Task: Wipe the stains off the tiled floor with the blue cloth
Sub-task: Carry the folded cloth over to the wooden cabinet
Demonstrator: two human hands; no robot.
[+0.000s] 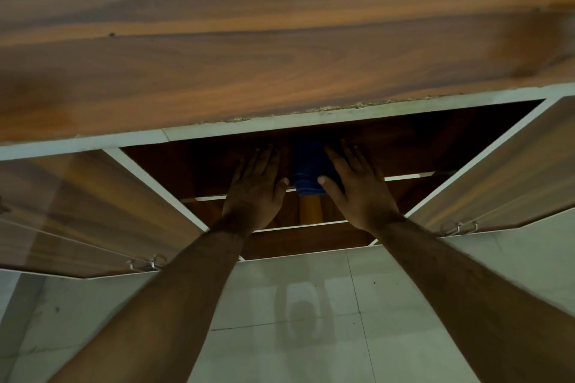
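- We reach both arms into the open cabinet (404, 146), left hand (253, 193) and right hand (357, 193) flat, fingers straight and released.
- The blue cloth (309, 171) lies on the shelf (410, 178) between our thumbs.

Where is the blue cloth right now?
In the head view, the blue cloth lies on a shelf inside the open wooden cabinet, near the picture's middle, between the left hand and the right hand.
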